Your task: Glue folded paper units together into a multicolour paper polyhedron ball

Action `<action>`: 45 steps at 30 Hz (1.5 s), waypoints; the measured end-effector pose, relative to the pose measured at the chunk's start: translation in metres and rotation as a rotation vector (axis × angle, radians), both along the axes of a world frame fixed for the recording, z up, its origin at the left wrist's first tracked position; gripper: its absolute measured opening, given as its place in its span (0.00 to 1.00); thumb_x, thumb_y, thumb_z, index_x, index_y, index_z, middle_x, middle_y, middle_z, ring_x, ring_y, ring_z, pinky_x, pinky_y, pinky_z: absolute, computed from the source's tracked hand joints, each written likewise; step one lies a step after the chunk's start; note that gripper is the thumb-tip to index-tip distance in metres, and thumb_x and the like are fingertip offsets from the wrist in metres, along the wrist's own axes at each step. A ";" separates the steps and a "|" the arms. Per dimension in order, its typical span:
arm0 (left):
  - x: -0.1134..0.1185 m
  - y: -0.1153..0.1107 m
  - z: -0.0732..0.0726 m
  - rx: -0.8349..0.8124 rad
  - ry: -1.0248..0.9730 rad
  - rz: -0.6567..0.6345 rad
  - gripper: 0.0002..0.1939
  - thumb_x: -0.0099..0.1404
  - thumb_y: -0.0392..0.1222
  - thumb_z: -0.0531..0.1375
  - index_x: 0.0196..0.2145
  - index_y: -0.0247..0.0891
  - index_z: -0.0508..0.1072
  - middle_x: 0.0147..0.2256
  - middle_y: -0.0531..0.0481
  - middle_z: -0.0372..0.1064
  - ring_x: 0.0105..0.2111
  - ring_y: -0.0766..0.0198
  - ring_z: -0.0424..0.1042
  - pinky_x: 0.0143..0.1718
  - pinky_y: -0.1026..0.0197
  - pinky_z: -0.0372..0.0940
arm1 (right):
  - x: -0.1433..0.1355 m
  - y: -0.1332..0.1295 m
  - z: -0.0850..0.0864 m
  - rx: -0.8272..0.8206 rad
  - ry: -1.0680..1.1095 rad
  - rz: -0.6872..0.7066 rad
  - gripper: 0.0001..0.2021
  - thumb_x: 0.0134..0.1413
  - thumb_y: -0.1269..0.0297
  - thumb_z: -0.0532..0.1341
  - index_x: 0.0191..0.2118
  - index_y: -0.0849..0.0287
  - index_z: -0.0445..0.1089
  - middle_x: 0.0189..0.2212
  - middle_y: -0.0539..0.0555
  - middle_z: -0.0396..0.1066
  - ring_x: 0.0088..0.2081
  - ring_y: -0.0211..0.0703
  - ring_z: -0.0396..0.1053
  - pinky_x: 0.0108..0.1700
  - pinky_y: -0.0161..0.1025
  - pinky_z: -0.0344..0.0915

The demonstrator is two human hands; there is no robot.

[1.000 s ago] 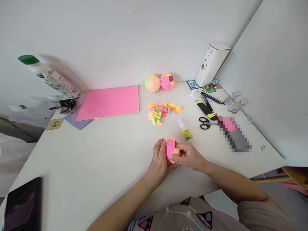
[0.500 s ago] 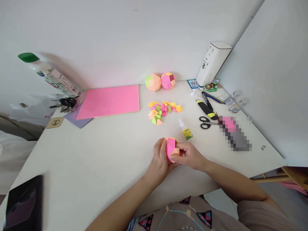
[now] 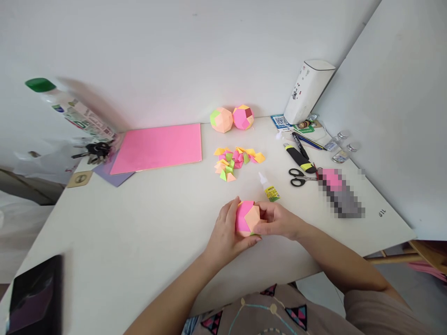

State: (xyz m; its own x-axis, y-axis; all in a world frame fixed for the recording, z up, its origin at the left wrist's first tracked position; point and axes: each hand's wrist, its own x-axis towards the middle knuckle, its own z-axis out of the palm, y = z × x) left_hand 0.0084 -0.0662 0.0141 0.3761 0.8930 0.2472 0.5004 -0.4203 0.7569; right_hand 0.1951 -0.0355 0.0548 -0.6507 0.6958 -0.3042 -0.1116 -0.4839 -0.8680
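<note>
Between my two hands, near the front of the white table, is a folded paper ball (image 3: 245, 217) with pink and peach faces and a bit of green below. My left hand (image 3: 225, 230) wraps its left side, with the thumb underneath. At the right side, my right hand (image 3: 279, 220) grips it with thumb and fingers. A small glue bottle (image 3: 271, 190) with a white nozzle lies just beyond my right hand. Farther off is a pile of small folded paper pieces (image 3: 230, 160) in pink, green, yellow and peach.
Two finished-looking paper balls, one peach and green (image 3: 221, 120), one mostly pink (image 3: 243, 117), rest against the wall. Pink paper sheets (image 3: 160, 146) lie at left. Scissors (image 3: 298, 177), a cutter (image 3: 299, 158) and a white box (image 3: 309, 90) stand right. A black device (image 3: 37, 295) is front left.
The paper ball has been turned in my hands, so a peach face now shows more fully. My left fingers have loosened and extended along its side.
</note>
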 end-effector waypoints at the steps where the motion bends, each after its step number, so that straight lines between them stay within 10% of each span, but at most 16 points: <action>1: -0.001 0.000 0.000 -0.019 -0.008 0.003 0.47 0.57 0.58 0.60 0.64 0.45 0.38 0.56 0.35 0.52 0.55 0.45 0.58 0.52 0.40 0.61 | 0.000 0.000 0.000 -0.001 0.003 -0.007 0.21 0.43 0.66 0.69 0.45 0.61 0.68 0.35 0.51 0.69 0.36 0.37 0.68 0.37 0.35 0.65; 21: 0.004 -0.002 -0.003 -0.022 -0.119 -0.059 0.45 0.58 0.54 0.62 0.64 0.46 0.39 0.57 0.35 0.46 0.58 0.44 0.54 0.53 0.40 0.60 | -0.005 -0.005 -0.003 0.047 -0.005 -0.073 0.16 0.45 0.66 0.68 0.41 0.61 0.68 0.32 0.49 0.69 0.33 0.35 0.67 0.34 0.32 0.63; 33: 0.006 -0.002 -0.007 0.410 0.083 -0.032 0.46 0.60 0.52 0.60 0.65 0.40 0.37 0.56 0.29 0.47 0.56 0.43 0.55 0.49 0.41 0.64 | -0.004 -0.004 -0.005 0.014 -0.010 -0.182 0.15 0.46 0.59 0.68 0.22 0.62 0.64 0.21 0.46 0.66 0.25 0.31 0.62 0.28 0.31 0.57; 45: 0.005 0.000 -0.006 0.482 0.158 -0.052 0.45 0.60 0.47 0.62 0.65 0.41 0.39 0.57 0.30 0.47 0.56 0.44 0.56 0.48 0.42 0.65 | -0.002 -0.005 -0.008 0.132 -0.069 -0.174 0.14 0.46 0.60 0.68 0.22 0.63 0.67 0.21 0.47 0.65 0.25 0.33 0.62 0.28 0.33 0.57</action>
